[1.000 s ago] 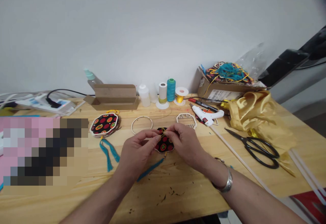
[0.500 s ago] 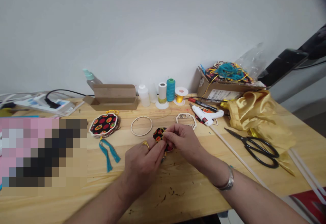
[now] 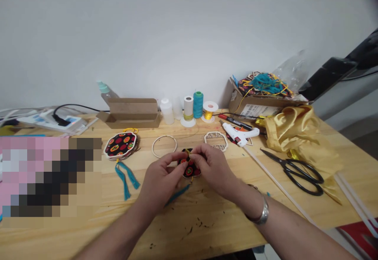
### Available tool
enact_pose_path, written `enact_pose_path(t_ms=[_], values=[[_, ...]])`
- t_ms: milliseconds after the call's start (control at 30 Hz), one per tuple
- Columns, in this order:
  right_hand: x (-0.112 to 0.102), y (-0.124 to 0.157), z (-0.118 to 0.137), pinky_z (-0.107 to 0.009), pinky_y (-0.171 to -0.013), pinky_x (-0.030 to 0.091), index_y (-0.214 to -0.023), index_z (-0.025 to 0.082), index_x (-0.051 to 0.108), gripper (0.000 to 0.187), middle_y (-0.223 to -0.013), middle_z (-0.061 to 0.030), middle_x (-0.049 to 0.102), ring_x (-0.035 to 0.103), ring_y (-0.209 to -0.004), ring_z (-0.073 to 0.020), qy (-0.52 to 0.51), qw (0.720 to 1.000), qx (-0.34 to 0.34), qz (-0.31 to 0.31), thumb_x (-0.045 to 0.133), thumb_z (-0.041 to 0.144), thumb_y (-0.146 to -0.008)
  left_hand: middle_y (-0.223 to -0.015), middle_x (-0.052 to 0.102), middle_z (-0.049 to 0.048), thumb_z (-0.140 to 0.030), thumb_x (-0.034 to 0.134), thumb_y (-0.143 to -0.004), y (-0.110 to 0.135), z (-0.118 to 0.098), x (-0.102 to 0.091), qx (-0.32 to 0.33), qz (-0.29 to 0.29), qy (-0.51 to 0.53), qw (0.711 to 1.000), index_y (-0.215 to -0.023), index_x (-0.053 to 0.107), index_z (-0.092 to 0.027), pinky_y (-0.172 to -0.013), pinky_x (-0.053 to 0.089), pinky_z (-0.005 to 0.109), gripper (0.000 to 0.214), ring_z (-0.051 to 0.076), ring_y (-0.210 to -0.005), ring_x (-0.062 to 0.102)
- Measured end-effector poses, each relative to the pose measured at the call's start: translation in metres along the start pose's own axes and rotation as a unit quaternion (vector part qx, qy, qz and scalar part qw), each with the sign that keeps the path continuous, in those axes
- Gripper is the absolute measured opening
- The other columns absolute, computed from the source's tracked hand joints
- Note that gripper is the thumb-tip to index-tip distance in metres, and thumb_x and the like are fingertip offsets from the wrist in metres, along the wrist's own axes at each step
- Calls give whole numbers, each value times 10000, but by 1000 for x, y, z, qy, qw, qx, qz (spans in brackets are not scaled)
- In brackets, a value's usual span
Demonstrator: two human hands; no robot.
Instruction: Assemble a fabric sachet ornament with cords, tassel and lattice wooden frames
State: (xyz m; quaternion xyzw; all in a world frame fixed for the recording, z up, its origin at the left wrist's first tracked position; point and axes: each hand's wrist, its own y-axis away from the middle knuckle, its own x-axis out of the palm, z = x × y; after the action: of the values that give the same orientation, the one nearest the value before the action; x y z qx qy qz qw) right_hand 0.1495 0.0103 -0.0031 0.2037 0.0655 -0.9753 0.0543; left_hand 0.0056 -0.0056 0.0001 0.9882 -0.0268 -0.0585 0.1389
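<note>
A small black fabric ornament with red and orange spots lies on the wooden table between my hands. My left hand pinches a yellow cord at the ornament's top edge, fingers closed. My right hand, with a silver bracelet on the wrist, pinches the same cord from the other side. A teal tassel trails from below the ornament toward me.
A stack of matching ornaments with a teal tassel lies left. A wooden ring and a fretwork frame sit behind. Thread spools, a glue gun, black scissors, yellow cloth and cardboard boxes stand around.
My left hand, which had slid over the ornament half a second ago, has drawn back to its left edge, uncovering the ornament and the tassel. My right hand has hardly moved.
</note>
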Motion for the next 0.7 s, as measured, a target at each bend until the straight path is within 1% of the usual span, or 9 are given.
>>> enact_pose_path(t_ms=[33,67,133,167,233,300,400,567,700], values=[[0,1,1,-245,-595,383,-699,186,570,132,-645,5,586,523,-628,-122,28,1000,-13,-1,495,181,-807,-521,611,-27,-274,649,-688,-1,1,0,-36,17,39,998,-952,649,-189,-370,300,168,277,64,-370,432],[0,1,1,-249,-602,378,-703,185,570,133,-655,0,588,522,-641,-126,51,998,-24,0,493,176,-811,-513,606,-31,-262,656,-678,-2,2,-1,-56,32,78,995,-953,653,-186,-384,319,164,285,64,-386,448],[1,3,2,-254,-611,371,-708,182,566,138,-665,-7,589,519,-653,-131,83,996,-37,4,484,168,-818,-581,643,-15,-242,665,-667,-4,3,-1,-59,57,139,987,-931,669,-190,-451,391,175,269,79,-467,524],[1,3,3,-256,-614,370,-710,180,564,142,-671,-11,591,518,-655,-133,94,995,-41,8,477,165,-821,-623,664,-4,-236,664,-668,-4,3,0,-55,66,148,985,-914,679,-193,-487,420,186,250,93,-518,561],[1,4,3,-260,-620,372,-729,177,567,144,-691,-19,599,519,-661,-136,111,993,-48,15,463,165,-828,-688,693,11,-224,654,-679,-3,2,0,-38,73,119,990,-882,699,-196,-538,452,198,210,120,-609,608],[1,5,2,-267,-627,374,-758,174,572,138,-709,-26,605,523,-669,-141,126,990,-56,18,456,170,-834,-723,706,12,-213,649,-685,-2,1,0,-24,64,63,996,-862,712,-200,-555,463,192,188,129,-655,623],[2,6,1,-270,-628,376,-785,170,581,137,-719,-29,613,529,-670,-144,139,988,-61,25,455,175,-838,-690,695,-9,-220,634,-702,-3,2,1,-4,53,15,998,-866,717,-212,-549,462,181,184,110,-613,602],[3,5,-1,-256,-628,383,-779,168,598,134,-710,-19,621,538,-662,-132,129,989,-66,29,476,160,-833,-674,682,-15,-237,625,-707,-6,10,0,-5,52,32,998,-814,710,-210,-579,471,194,139,108,-600,593],[4,5,-1,-234,-623,388,-757,171,606,135,-694,-5,628,544,-653,-115,106,992,-72,16,494,151,-829,-641,675,-21,-226,638,-693,-6,9,-1,-9,38,27,999,-795,713,-209,-553,455,172,127,93,-574,571]])
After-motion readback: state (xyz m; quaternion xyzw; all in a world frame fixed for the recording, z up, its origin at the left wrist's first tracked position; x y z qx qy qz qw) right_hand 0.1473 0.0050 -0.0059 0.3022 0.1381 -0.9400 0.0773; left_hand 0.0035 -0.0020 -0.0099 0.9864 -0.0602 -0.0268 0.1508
